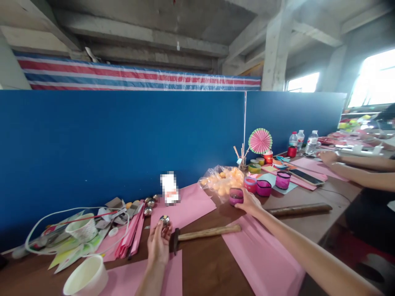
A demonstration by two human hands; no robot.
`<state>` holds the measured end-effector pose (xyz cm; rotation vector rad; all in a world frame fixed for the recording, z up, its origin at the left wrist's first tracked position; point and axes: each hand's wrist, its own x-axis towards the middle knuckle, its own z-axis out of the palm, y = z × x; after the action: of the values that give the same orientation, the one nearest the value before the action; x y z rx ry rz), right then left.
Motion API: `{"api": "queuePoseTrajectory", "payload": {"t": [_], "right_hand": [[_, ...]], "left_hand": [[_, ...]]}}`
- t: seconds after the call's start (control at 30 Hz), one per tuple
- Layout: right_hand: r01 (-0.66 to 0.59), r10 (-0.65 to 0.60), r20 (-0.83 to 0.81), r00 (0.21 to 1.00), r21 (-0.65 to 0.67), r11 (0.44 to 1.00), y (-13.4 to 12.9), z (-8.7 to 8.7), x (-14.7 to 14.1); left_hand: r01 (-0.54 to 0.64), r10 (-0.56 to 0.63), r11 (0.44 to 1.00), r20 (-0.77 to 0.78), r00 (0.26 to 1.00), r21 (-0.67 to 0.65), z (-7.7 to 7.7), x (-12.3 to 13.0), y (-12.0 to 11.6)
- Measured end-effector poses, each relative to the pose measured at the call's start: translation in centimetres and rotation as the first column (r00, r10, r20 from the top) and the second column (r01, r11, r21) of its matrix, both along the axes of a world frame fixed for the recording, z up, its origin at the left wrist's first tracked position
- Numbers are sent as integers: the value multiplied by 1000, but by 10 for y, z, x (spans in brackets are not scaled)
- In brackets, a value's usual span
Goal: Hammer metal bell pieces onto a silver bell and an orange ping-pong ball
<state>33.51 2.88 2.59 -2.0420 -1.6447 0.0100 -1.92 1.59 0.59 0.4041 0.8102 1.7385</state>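
**Currently: Both Hands Loaded, Hammer Lying Between Them**

Your left hand (159, 242) is raised just above the counter (212, 267), fingertips pinched around a small shiny metal ball (164, 220). Your right hand (248, 201) is stretched forward and closed around a pink tape roll (236, 196), which sits on the counter just beside the clear bag of orange balls (222, 181).

A hammer (200, 235) lies flat on the counter between your two forearms, its head just beside your left hand, its handle pointing toward the right arm. More metal balls (149, 205) rest near the pink paper strips (132, 234) to the left. A white paper cup (86, 277) stands at the near-left edge.

Hazards, as judged from this position:

- The metal ball is held by fingertips only. A smooth, round surface is likely to slip; if dropped, it could roll off the counter.
- The right arm is fully extended. Pulling the tape roll back could catch the bag and spill the orange balls.
- The hammer handle lies in the right forearm's return path. A low sweep could knock it.
- A co-worker's hand (328, 157) rests on the counter well apart, to the far right.
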Motion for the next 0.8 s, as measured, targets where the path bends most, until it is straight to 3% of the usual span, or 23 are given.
{"api": "queuePoseTrajectory", "payload": {"t": [0.27,0.53,0.8], "right_hand": [[-142,120,125,985,183,973,-1,-4,-14],[-395,370,185,911,125,910,9,5,-81],[-541,477,429,767,31,841,19,28,-134]], "left_hand": [[-6,6,1000,10,1000,-8,1,2,-2],[4,-4,1000,3,1000,26,-8,2,1],[25,-25,999,-4,1000,40,-8,3,1]]}}
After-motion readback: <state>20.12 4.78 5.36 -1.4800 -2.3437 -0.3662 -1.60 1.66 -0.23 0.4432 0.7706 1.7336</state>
